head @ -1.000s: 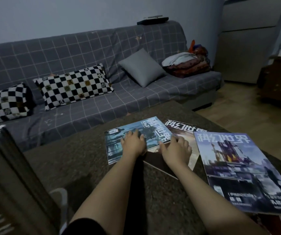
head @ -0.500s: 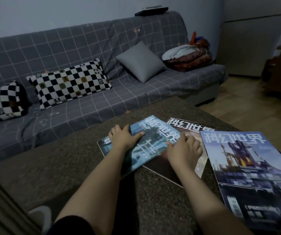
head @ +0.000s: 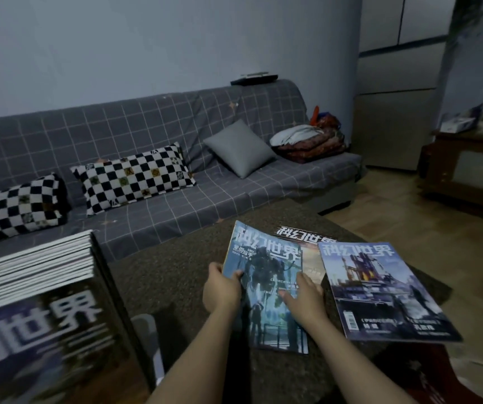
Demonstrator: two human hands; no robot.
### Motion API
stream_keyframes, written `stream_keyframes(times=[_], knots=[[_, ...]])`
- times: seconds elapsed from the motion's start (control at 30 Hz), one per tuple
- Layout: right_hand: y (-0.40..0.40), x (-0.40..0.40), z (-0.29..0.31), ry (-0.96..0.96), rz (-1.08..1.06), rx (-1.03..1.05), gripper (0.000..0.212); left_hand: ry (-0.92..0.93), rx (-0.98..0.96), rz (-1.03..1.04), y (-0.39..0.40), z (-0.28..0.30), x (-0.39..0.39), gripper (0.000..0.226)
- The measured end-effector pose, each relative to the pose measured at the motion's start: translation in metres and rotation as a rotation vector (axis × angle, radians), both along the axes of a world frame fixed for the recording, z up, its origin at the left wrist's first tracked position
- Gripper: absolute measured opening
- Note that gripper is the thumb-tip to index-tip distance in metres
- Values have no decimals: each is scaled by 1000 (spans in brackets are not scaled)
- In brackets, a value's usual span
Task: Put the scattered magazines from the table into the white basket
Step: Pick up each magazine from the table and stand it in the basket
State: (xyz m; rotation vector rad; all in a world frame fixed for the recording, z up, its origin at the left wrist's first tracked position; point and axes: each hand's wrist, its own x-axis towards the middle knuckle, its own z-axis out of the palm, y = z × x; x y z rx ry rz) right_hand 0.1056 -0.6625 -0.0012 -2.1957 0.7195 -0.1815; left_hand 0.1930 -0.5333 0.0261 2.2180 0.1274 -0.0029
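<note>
Fingers [head: 285, 298]: our right hand [head: 304, 301] lay spread flat on the blue magazine [head: 266, 275]; our left hand [head: 221, 290] pinched its left edge, thumb on the cover. Item over the brown table [head: 176, 266], beside a second magazine [head: 377, 287], overlapping a third magazine [head: 298, 237].

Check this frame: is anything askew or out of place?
Three magazines lie askew and overlapping: the blue magazine held by the left hand and right hand covers a half-hidden magazine; the purple magazine overhangs the table edge.
</note>
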Motion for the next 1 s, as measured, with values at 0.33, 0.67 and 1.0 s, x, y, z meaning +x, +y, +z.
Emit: stream_keyframes(times=[0.33, 0.67, 1.0], knots=[[48, -86, 53, -444, -160, 480, 44, -270, -490, -61, 68, 65, -112, 25], [143, -144, 107, -674, -19, 416, 30, -502, -724, -90, 178, 104, -183, 9], [243, -108, 129, -691, 266, 539, 15, -578, -820, 79, 299, 116, -171, 18]])
